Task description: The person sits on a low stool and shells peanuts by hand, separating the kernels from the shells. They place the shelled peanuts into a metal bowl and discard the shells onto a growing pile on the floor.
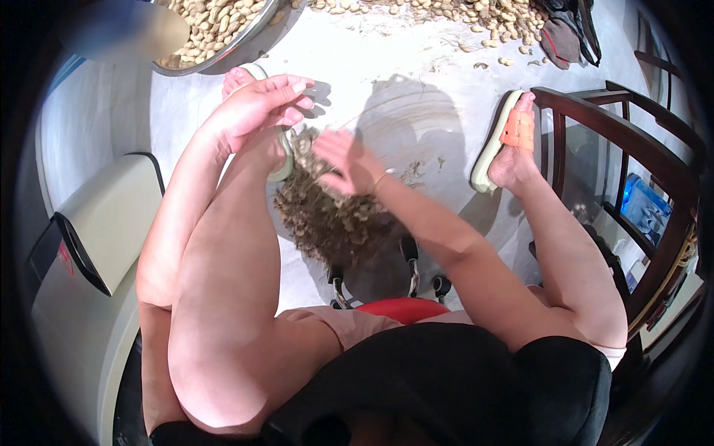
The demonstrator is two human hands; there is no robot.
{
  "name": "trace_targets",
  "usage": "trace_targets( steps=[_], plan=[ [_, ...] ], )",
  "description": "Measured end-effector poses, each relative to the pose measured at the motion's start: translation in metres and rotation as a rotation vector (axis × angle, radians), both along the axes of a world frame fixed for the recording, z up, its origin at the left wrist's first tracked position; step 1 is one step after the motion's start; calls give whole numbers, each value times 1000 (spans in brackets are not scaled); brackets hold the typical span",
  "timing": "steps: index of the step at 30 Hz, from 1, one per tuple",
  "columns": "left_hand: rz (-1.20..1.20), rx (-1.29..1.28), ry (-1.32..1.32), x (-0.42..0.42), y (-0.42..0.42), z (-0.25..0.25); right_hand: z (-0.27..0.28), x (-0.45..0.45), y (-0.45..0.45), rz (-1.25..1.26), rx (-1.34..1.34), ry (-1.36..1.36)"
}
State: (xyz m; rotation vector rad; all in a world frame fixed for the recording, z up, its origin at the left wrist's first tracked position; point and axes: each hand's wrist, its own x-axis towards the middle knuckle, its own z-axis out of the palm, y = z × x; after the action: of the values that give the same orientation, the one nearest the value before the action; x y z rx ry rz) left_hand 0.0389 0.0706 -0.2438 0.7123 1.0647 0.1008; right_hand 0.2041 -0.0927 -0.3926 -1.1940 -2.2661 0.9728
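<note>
My left hand [259, 108] hangs over my left knee and foot, its fingers loosely curled and apart; I see nothing in it. To its right, my right hand [354, 164] is blurred, with thumb and fingers apart and nothing visible in the grasp. It is over or against the upper edge of a heap of dried plant stalks and roots [334, 217], probably peanut plants; whether it touches the heap I cannot tell. The heap lies on the floor between my feet, in front of a red stool seat [404, 310].
A metal basin [245, 44] full of unshelled peanuts [220, 25] stands at upper left, partly behind a blurred patch. More peanuts [502, 22] lie scattered on the floor beside dark cloth [560, 44]. A dark wooden chair [619, 120] is at right, a pale appliance-like casing [111, 217] at left.
</note>
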Motion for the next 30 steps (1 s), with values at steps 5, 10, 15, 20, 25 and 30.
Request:
trace_targets(
  steps=[5,10,15,20,25,30],
  plan=[
    [6,30,-21,-6,0,0,29,-13,1,-58,-57,161],
    [13,-25,14,-2,-2,1,26,104,73,-585,-40,-196],
    [-3,-17,16,7,4,7,-6,145,103,-652,249,-384],
    [-14,-21,25,8,8,0,34,35,62,87,-63,-43],
    [14,-10,11,4,9,2,45,46,58,68,93,-260],
    [-4,-35,-25,8,10,6,14,186,127,-873,437,-456]
  ],
)
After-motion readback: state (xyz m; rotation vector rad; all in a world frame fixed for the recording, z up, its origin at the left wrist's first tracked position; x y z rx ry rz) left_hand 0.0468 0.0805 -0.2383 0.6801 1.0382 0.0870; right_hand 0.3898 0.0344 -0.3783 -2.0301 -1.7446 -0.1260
